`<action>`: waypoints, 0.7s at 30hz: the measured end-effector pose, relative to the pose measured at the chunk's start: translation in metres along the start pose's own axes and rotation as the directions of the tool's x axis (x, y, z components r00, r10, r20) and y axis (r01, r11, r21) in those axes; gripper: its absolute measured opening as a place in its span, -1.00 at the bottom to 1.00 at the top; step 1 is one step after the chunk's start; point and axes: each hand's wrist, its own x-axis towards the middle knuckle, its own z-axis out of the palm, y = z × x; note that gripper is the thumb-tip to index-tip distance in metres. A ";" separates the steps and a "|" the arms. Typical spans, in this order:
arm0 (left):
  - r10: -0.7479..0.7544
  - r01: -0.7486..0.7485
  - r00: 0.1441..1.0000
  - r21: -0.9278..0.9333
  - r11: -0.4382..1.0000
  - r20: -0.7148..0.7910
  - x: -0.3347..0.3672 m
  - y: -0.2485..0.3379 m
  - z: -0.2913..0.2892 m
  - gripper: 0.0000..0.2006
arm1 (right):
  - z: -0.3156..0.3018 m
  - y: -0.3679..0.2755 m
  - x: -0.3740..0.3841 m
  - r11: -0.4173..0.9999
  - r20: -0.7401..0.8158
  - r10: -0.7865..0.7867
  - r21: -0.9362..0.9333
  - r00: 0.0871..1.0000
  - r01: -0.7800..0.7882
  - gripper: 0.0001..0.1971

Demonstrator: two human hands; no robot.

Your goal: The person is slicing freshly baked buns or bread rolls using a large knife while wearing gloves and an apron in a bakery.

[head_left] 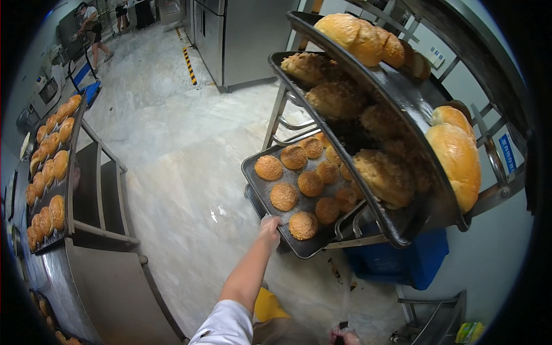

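A dark baking tray (266, 194) carries rows of round, golden buns (283, 196) with a crumbly top. My left hand (269, 227) is closed on its near left rim, and the tray sticks out partly from a metal rack. Just beneath it, the edge of a second dark tray (253, 201) shows. Low in the view, my right hand (351, 337) is cut off by the picture's edge. Its fingers seem wrapped round a dark handle (343, 325), from which a thin pale strip reaches up; the tool's kind is unclear.
Higher trays with large loaves (454, 152) jut from the rack (276, 115) at right. A blue bin (397, 259) stands below. At left, a tray of glossy buns (60, 165) tops a metal stand. A steel cabinet (247, 46) and a person (91, 29) are farther back.
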 end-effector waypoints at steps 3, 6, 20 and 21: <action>-0.293 0.226 0.953 -0.462 0.857 -0.076 -0.062 -0.034 -0.047 -0.70 | 0.023 0.010 0.065 0.894 0.020 -0.121 0.438 0.992 0.100 -0.77; -0.797 0.601 0.439 -0.795 -0.082 0.414 -0.108 0.006 -0.117 -0.81 | 0.108 -0.021 0.099 0.746 -0.195 -0.193 0.607 0.962 0.273 -0.60; -0.867 0.636 0.394 -0.591 0.496 -0.304 -0.406 0.373 -0.446 -0.86 | 0.293 0.116 -0.048 0.945 0.257 0.198 0.208 0.946 -0.254 -0.71; -0.856 0.613 0.360 -0.598 0.517 -0.372 -0.416 0.389 -0.445 -0.86 | 0.297 0.118 -0.047 0.949 0.345 0.206 0.156 0.916 -0.273 -0.69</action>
